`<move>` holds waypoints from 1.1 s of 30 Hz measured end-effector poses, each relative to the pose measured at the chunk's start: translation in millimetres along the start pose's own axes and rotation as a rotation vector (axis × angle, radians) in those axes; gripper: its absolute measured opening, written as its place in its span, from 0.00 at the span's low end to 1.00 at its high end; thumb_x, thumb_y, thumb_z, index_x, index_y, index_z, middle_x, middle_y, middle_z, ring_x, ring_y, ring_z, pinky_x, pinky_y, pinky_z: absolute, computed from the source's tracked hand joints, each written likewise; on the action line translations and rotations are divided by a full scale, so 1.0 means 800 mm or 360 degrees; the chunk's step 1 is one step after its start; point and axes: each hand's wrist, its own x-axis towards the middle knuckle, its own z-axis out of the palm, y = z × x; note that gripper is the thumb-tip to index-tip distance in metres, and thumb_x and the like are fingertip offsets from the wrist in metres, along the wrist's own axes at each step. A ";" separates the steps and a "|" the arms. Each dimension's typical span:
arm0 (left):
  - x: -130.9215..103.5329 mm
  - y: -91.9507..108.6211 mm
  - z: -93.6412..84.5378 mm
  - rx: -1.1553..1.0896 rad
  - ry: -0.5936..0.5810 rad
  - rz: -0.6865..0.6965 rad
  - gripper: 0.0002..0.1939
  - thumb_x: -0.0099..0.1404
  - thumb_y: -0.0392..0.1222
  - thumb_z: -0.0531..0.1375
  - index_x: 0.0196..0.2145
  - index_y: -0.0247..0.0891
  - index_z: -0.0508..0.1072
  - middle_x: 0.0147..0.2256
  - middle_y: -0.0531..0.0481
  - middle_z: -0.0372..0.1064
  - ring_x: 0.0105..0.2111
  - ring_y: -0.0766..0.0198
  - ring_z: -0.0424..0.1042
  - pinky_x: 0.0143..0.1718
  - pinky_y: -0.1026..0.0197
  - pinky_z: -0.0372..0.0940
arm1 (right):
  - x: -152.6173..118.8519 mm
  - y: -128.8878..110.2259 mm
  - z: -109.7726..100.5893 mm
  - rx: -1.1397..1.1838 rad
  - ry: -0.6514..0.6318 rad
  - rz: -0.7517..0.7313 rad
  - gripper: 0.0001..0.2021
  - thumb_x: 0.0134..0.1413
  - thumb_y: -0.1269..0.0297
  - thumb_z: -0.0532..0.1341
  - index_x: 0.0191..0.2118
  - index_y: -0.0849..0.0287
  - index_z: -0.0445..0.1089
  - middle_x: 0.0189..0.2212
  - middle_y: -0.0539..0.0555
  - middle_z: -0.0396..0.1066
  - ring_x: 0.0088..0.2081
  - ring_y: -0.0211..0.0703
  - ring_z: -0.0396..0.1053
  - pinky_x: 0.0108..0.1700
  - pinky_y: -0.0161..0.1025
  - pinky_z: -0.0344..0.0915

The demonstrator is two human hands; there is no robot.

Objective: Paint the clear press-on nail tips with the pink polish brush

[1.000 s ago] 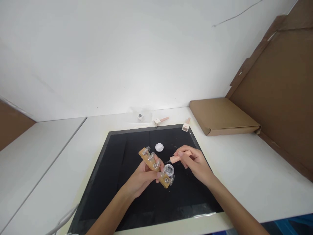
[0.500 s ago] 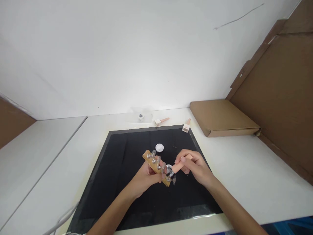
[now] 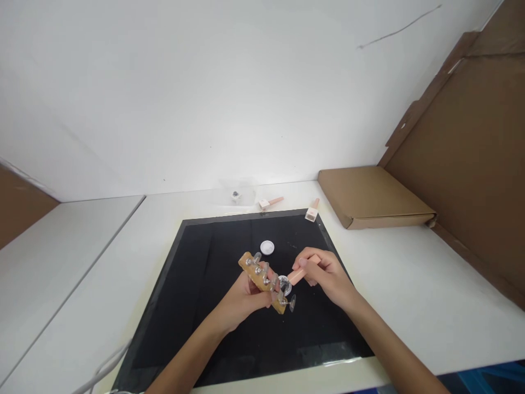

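Hands: left hand (image 3: 246, 298) is wrapped around the middle of a wooden block (image 3: 262, 282) and holds it tilted above the black mat (image 3: 197, 306); right hand (image 3: 328, 276) pinches a pink brush handle (image 3: 301, 273) between thumb and fingers, its dark tip aimed at the block.
Black mat: lies flat on the white table (image 3: 410, 284), with both hands working over its middle.
Cardboard box (image 3: 371, 197): flat, at the back right of the table, well apart from the hands.
Wooden block: looks light and stiff, an easy one-hand hold; the bare wood along its sides seems the safe place to grip, as the left hand does now.
Clear tips (image 3: 283, 285): small glossy pieces on metal pins along the block's top; they look thin, slippery and easy to knock loose or smear, so best left untouched by fingers.
Pink brush handle: slim and light, likely steadiest in a pencil grip near the front end.
White lid (image 3: 267, 247): sits on the mat just behind the block.
Small bottles (image 3: 312, 211): two pink-capped ones lie near the mat's back edge.
Change: half a second ago the block sat at much the same angle; the brush has drawn back a little to the right and now points at the tips near the block's lower end.
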 end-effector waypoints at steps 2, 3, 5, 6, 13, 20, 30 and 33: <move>-0.001 0.000 -0.001 0.0002 -0.0013 0.0013 0.13 0.49 0.31 0.66 0.28 0.37 0.64 0.28 0.55 0.64 0.27 0.69 0.61 0.27 0.66 0.56 | 0.001 -0.001 0.000 0.0021 0.0051 0.0040 0.10 0.53 0.64 0.57 0.25 0.61 0.70 0.16 0.47 0.64 0.17 0.32 0.53 0.20 0.31 0.50; -0.001 -0.001 -0.001 0.0003 -0.0020 0.0022 0.13 0.49 0.31 0.66 0.28 0.37 0.64 0.28 0.55 0.64 0.27 0.69 0.61 0.27 0.66 0.56 | 0.002 -0.001 0.001 0.0034 0.0079 0.0056 0.09 0.52 0.64 0.57 0.25 0.61 0.70 0.16 0.47 0.64 0.16 0.32 0.53 0.20 0.31 0.50; -0.002 -0.001 -0.002 0.0008 -0.0029 0.0032 0.13 0.49 0.32 0.66 0.29 0.37 0.64 0.28 0.55 0.65 0.27 0.69 0.61 0.27 0.66 0.55 | 0.003 0.001 0.001 0.0054 0.0133 0.0067 0.09 0.51 0.65 0.57 0.24 0.61 0.70 0.16 0.47 0.65 0.16 0.32 0.53 0.20 0.31 0.50; -0.002 -0.002 -0.002 0.0011 -0.0026 0.0033 0.14 0.49 0.32 0.66 0.29 0.37 0.64 0.28 0.55 0.65 0.27 0.69 0.61 0.26 0.66 0.55 | 0.003 0.002 0.001 0.0066 0.0158 0.0060 0.09 0.51 0.65 0.57 0.24 0.61 0.70 0.16 0.47 0.65 0.16 0.32 0.53 0.19 0.31 0.50; -0.001 0.001 0.002 0.0080 0.0051 0.0049 0.16 0.50 0.38 0.68 0.29 0.37 0.61 0.28 0.56 0.63 0.26 0.71 0.60 0.27 0.66 0.55 | -0.001 0.013 0.002 0.0249 0.0139 -0.0056 0.12 0.55 0.61 0.57 0.25 0.60 0.70 0.15 0.46 0.61 0.16 0.31 0.51 0.19 0.31 0.48; 0.004 0.004 0.006 0.0162 0.0047 0.0080 0.17 0.51 0.41 0.68 0.28 0.37 0.60 0.27 0.57 0.59 0.28 0.70 0.58 0.31 0.65 0.56 | -0.002 0.000 0.004 0.0012 -0.0036 -0.0108 0.11 0.55 0.65 0.56 0.24 0.60 0.70 0.16 0.47 0.64 0.17 0.32 0.55 0.20 0.32 0.51; 0.004 0.000 0.005 0.0115 0.0021 0.0108 0.19 0.51 0.43 0.68 0.28 0.37 0.60 0.29 0.56 0.60 0.29 0.70 0.58 0.30 0.65 0.56 | -0.002 -0.007 0.006 -0.0155 0.0058 -0.0100 0.10 0.53 0.68 0.55 0.25 0.60 0.70 0.17 0.47 0.67 0.18 0.33 0.59 0.21 0.32 0.53; 0.004 -0.001 0.003 0.0083 0.0017 0.0114 0.19 0.52 0.43 0.68 0.29 0.37 0.60 0.29 0.56 0.60 0.29 0.69 0.59 0.32 0.64 0.57 | -0.002 -0.006 0.005 -0.0187 0.0091 -0.0100 0.10 0.54 0.67 0.54 0.25 0.60 0.70 0.17 0.48 0.68 0.18 0.33 0.59 0.21 0.32 0.53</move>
